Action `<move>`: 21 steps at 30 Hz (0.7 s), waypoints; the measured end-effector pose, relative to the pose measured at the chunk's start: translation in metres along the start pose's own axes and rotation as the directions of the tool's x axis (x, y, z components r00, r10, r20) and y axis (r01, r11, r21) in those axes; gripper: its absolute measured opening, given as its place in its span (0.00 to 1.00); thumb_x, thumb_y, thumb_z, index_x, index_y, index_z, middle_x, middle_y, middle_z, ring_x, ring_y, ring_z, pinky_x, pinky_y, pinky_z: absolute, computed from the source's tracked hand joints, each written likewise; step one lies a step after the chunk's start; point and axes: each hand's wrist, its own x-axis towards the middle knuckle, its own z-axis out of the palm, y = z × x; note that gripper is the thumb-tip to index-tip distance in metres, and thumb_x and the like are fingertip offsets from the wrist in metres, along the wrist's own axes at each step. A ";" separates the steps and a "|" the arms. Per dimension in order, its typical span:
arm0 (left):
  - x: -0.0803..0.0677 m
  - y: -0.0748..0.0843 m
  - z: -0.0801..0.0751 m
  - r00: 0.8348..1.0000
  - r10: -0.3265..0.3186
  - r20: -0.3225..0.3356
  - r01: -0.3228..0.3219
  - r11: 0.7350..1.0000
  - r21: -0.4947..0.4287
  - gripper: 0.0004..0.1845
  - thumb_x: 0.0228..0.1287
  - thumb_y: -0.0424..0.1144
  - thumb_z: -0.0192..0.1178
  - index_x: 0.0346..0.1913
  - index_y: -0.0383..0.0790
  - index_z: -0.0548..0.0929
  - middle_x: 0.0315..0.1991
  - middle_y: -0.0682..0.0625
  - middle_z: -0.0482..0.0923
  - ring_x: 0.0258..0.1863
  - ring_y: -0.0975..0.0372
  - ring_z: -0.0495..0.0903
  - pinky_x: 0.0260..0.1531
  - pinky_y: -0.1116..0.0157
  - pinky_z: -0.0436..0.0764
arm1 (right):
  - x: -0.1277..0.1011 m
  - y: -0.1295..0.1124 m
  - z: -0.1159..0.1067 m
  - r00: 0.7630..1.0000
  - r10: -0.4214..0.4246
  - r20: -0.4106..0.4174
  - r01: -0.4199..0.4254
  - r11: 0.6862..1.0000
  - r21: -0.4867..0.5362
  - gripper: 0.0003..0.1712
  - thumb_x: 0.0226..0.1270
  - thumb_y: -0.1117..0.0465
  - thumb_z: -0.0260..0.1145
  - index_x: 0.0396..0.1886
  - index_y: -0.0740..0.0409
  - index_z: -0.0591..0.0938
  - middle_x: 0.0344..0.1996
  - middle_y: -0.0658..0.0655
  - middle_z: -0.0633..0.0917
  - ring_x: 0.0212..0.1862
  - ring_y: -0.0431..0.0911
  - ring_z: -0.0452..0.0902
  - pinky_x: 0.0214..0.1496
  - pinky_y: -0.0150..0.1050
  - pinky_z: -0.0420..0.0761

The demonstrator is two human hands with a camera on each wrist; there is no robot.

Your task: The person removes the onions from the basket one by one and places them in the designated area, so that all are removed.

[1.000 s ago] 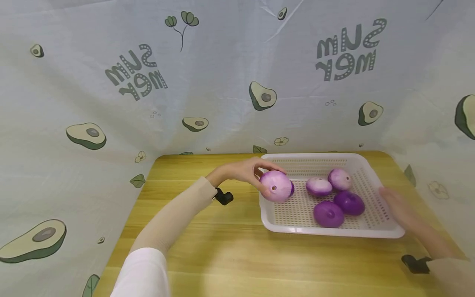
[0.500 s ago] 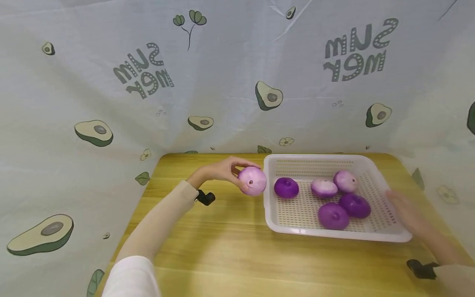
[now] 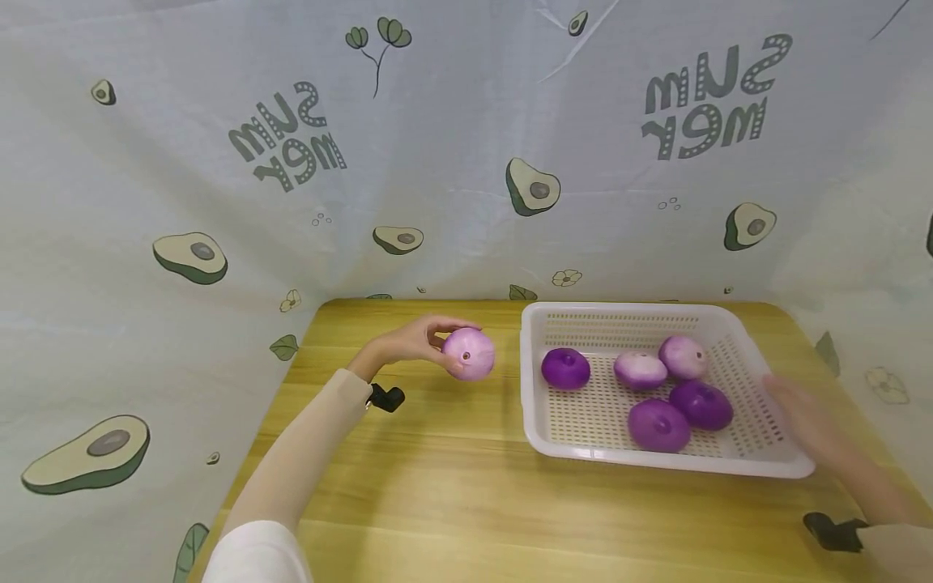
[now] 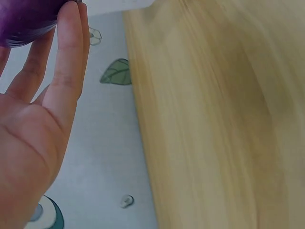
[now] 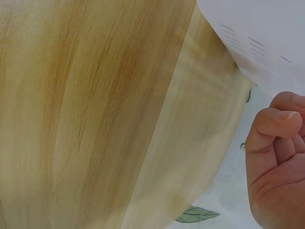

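Now that the left hand (image 3: 417, 342) has brought a round, glossy purple-pink onion (image 3: 469, 354) left of the white perforated plastic basket (image 3: 612, 456), five smooth purple-and-white onions (image 3: 659, 425) remain inside. Its fingers grip it near the wood-grain bench's (image 3: 437, 486) back edge; the right hand's (image 3: 807, 419) curl beside the basket, can't tell if gripping.

Table (image 3: 452, 510), wooden top, yellow-brown, grain in long bands, far corners rounded; cloth (image 3: 437, 154), pale grey-white, hung behind the far edge and down both sides, lightly creased; printed lettering (image 3: 717, 99), "summer" in dark grey-green, mirror-reversed, on two lines at upper right; matching lettering (image 3: 290, 136), tilted, at upper left; avocado halves (image 3: 193, 257), printed, several, green-skinned with grey-brown stones, scattered at mixed sizes; sprig (image 3: 394, 32), two green leafy heads, near the top; flower (image 3: 567, 278), cream, just above the table's far edge; leaf (image 3: 284, 347), green, beside the left edge.
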 end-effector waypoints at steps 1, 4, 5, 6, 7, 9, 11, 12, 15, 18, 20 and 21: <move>-0.002 -0.003 -0.001 1.000 -0.008 -0.011 0.008 1.000 0.002 0.39 0.53 0.30 0.75 0.70 0.40 0.73 0.66 0.48 0.72 0.56 0.49 0.78 0.54 0.55 0.80 | 0.000 0.000 0.000 1.000 0.000 -0.001 0.000 1.000 0.001 0.37 0.84 0.51 0.28 0.67 0.87 0.47 0.61 0.91 0.50 0.61 0.86 0.46 0.65 0.76 0.42; -0.009 -0.012 -0.004 0.999 -0.030 -0.038 0.030 1.000 -0.004 0.40 0.54 0.32 0.75 0.72 0.40 0.71 0.67 0.48 0.71 0.56 0.49 0.79 0.55 0.55 0.80 | -0.001 0.000 -0.001 1.000 0.003 -0.002 -0.003 1.000 0.000 0.37 0.84 0.51 0.28 0.67 0.87 0.47 0.62 0.91 0.49 0.62 0.86 0.44 0.66 0.76 0.41; -0.011 -0.015 -0.005 0.998 -0.038 -0.048 0.037 0.999 -0.007 0.41 0.54 0.32 0.75 0.72 0.40 0.70 0.67 0.48 0.70 0.57 0.50 0.79 0.56 0.55 0.79 | -0.001 0.000 -0.001 1.000 0.002 -0.004 -0.002 1.000 0.003 0.37 0.84 0.51 0.28 0.67 0.87 0.47 0.62 0.91 0.49 0.62 0.86 0.44 0.66 0.76 0.41; -0.013 -0.018 -0.007 0.997 -0.048 -0.061 0.048 0.999 -0.012 0.41 0.54 0.32 0.75 0.72 0.41 0.70 0.67 0.48 0.70 0.56 0.50 0.79 0.56 0.55 0.79 | -0.001 -0.001 -0.001 1.000 0.004 -0.002 -0.004 1.000 0.004 0.37 0.84 0.51 0.28 0.67 0.87 0.46 0.62 0.91 0.49 0.62 0.86 0.44 0.66 0.76 0.40; -0.015 -0.020 -0.008 0.995 -0.060 -0.078 0.059 0.998 -0.012 0.41 0.54 0.33 0.75 0.72 0.42 0.70 0.67 0.48 0.70 0.56 0.50 0.80 0.56 0.55 0.79 | -0.001 -0.001 -0.001 1.000 0.010 0.001 -0.010 1.000 0.005 0.38 0.84 0.51 0.28 0.68 0.86 0.46 0.62 0.91 0.48 0.63 0.86 0.43 0.66 0.76 0.40; -0.019 -0.026 -0.010 0.991 -0.075 -0.108 0.075 0.997 -0.011 0.41 0.54 0.35 0.75 0.72 0.45 0.71 0.67 0.49 0.70 0.56 0.51 0.80 0.56 0.56 0.79 | -0.001 -0.002 -0.002 1.000 0.013 0.004 -0.013 1.000 0.007 0.38 0.84 0.50 0.28 0.68 0.86 0.45 0.63 0.91 0.48 0.63 0.86 0.42 0.66 0.76 0.39; -0.021 -0.033 -0.013 0.988 -0.071 -0.138 0.072 0.997 0.006 0.40 0.55 0.35 0.75 0.72 0.46 0.71 0.67 0.49 0.70 0.57 0.52 0.79 0.57 0.55 0.78 | -0.001 -0.003 -0.002 1.000 0.012 0.005 -0.012 1.000 0.010 0.38 0.84 0.51 0.28 0.68 0.86 0.46 0.63 0.91 0.48 0.63 0.86 0.42 0.66 0.76 0.40; -0.022 -0.036 -0.014 0.986 -0.063 -0.153 0.067 0.998 0.019 0.40 0.55 0.35 0.75 0.72 0.46 0.72 0.67 0.48 0.70 0.58 0.52 0.78 0.57 0.55 0.78 | -0.002 -0.003 -0.002 1.000 0.016 0.006 -0.016 1.000 0.006 0.38 0.84 0.50 0.28 0.68 0.86 0.46 0.63 0.91 0.48 0.64 0.86 0.42 0.66 0.76 0.39; -0.025 -0.046 -0.018 0.983 -0.028 -0.183 0.038 0.998 0.051 0.39 0.57 0.32 0.73 0.72 0.41 0.70 0.69 0.46 0.69 0.62 0.51 0.73 0.59 0.54 0.77 | -0.002 -0.004 -0.002 1.000 0.017 0.001 -0.017 1.000 -0.003 0.38 0.84 0.51 0.28 0.68 0.86 0.46 0.62 0.91 0.49 0.63 0.86 0.43 0.65 0.76 0.41; -0.028 -0.054 -0.022 0.974 -0.039 -0.222 0.053 0.997 0.057 0.39 0.57 0.31 0.73 0.73 0.39 0.69 0.70 0.46 0.67 0.64 0.50 0.70 0.61 0.53 0.75 | -0.002 -0.004 -0.002 1.000 0.021 -0.002 -0.021 1.000 -0.012 0.38 0.84 0.51 0.28 0.68 0.86 0.46 0.62 0.91 0.49 0.63 0.86 0.44 0.65 0.76 0.42; -0.030 -0.060 -0.023 0.964 -0.073 -0.255 0.089 0.995 0.049 0.39 0.57 0.32 0.73 0.72 0.40 0.70 0.70 0.46 0.67 0.64 0.50 0.71 0.61 0.52 0.74 | -0.002 -0.004 -0.002 1.000 0.023 -0.001 -0.023 1.000 -0.011 0.38 0.84 0.51 0.28 0.68 0.86 0.46 0.62 0.91 0.49 0.63 0.86 0.44 0.65 0.76 0.42; -0.031 -0.062 -0.024 0.958 -0.090 -0.272 0.106 0.993 0.047 0.39 0.57 0.33 0.73 0.72 0.41 0.70 0.70 0.45 0.67 0.63 0.49 0.71 0.62 0.51 0.74 | -0.002 -0.004 -0.002 1.000 0.022 0.000 -0.022 1.000 -0.011 0.38 0.84 0.51 0.28 0.68 0.86 0.46 0.62 0.91 0.49 0.63 0.86 0.44 0.65 0.76 0.42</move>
